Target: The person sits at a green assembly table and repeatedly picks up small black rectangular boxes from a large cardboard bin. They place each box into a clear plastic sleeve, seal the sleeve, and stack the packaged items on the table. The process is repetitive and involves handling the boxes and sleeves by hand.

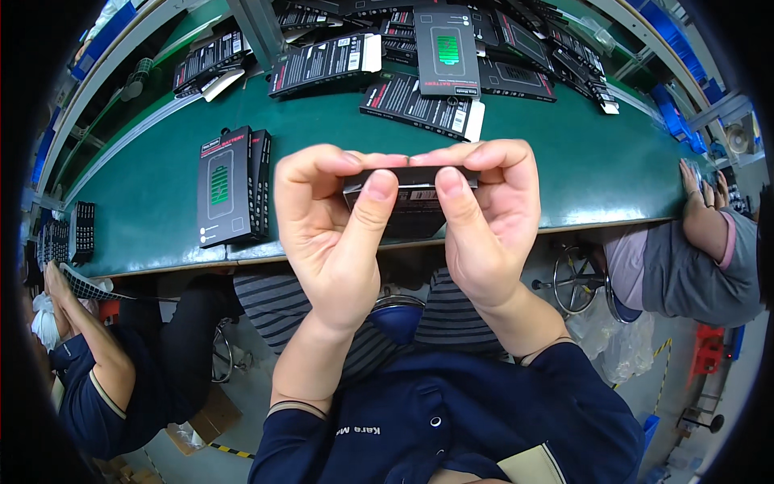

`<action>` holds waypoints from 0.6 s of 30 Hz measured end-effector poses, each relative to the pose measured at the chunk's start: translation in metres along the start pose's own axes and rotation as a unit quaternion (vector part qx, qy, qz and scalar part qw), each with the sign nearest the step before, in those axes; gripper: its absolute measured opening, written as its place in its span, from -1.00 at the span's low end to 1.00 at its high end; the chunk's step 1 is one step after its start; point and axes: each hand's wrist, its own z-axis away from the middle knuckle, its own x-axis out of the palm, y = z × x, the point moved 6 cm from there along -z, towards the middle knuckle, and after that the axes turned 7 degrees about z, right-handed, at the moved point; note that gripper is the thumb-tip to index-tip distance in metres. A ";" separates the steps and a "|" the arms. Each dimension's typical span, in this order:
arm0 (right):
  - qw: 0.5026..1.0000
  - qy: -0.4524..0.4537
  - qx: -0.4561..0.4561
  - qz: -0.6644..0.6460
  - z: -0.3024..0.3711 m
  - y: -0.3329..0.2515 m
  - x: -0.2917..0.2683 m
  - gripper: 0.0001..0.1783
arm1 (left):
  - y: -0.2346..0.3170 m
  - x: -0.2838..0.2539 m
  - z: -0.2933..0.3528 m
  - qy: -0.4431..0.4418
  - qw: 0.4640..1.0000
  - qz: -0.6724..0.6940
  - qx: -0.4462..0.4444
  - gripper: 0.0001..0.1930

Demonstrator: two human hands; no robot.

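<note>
Between both hands I hold a black battery box (pixel 415 202), end-on toward me, above the table's front edge. My left hand (pixel 326 218) is closed on the box's left side, thumb on the near end and fingertips along the top edge. My right hand (pixel 492 214) grips the right side in the same way, and the fingertips of both hands nearly meet. Most of the box is hidden behind my thumbs and palms. To the left, two or so black boxes (pixel 222 189) with a green battery picture stand together on the table.
The green table (pixel 322 121) holds a heap of black boxes (pixel 447 52) at the back, some with white flaps out. A metal post (pixel 256 32) rises there. Co-workers sit left (pixel 101 379) and right (pixel 677 258), and more boxes (pixel 81 232) stand at the table's left end.
</note>
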 end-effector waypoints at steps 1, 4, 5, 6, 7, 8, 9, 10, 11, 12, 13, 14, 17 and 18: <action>1.000 0.000 -0.010 -0.027 -0.003 0.000 0.001 -0.80 | 0.000 -0.001 -0.001 -0.006 1.000 -0.004 0.009 -0.76; 0.995 -0.044 -0.066 0.057 0.000 0.004 0.000 -0.62 | 0.003 -0.005 -0.005 -0.019 0.999 -0.024 0.042 -0.74; 0.991 -0.060 -0.097 0.076 0.005 0.009 -0.002 -0.58 | 0.004 -0.007 -0.005 -0.020 0.997 -0.037 0.057 -0.70; 0.984 -0.087 -0.123 0.098 0.012 0.022 -0.005 -0.43 | 0.005 -0.008 -0.005 -0.021 0.996 -0.049 0.072 -0.67; 0.975 -0.110 -0.146 0.122 0.015 0.025 -0.004 -0.35 | 0.008 -0.009 -0.006 -0.034 0.991 -0.098 0.088 -0.65; 0.977 -0.105 -0.124 0.137 0.018 0.027 -0.007 -0.33 | 0.011 -0.012 -0.007 -0.047 0.983 -0.146 0.103 -0.62; 0.978 -0.099 -0.103 0.151 0.020 0.026 -0.009 -0.31 | 0.012 -0.013 -0.008 -0.060 0.972 -0.193 0.119 -0.60; 0.977 -0.103 -0.104 0.156 0.021 0.026 -0.006 -0.31 | 0.014 -0.016 -0.007 -0.066 0.967 -0.203 0.140 -0.57; 0.976 -0.108 -0.104 0.161 0.021 0.025 -0.003 -0.32 | 0.014 -0.020 -0.006 -0.073 0.961 -0.213 0.162 -0.54; 0.974 -0.112 -0.105 0.166 0.021 0.025 0.000 -0.32 | 0.015 -0.021 -0.006 -0.080 0.954 -0.222 0.183 -0.51; 0.976 -0.101 -0.104 0.160 0.022 0.026 0.000 -0.32 | 0.014 -0.022 -0.008 -0.083 0.954 -0.225 0.181 -0.49; 0.979 -0.090 -0.103 0.153 0.025 0.027 0.000 -0.33 | 0.014 -0.021 -0.010 -0.086 0.953 -0.228 0.179 -0.48; 0.981 -0.090 -0.097 0.144 0.022 0.027 -0.002 -0.36 | 0.012 -0.019 -0.012 -0.090 0.948 -0.252 0.175 -0.44; 0.981 -0.096 -0.090 0.139 0.020 0.027 -0.003 -0.37 | 0.015 -0.017 -0.011 -0.105 0.938 -0.273 0.186 -0.43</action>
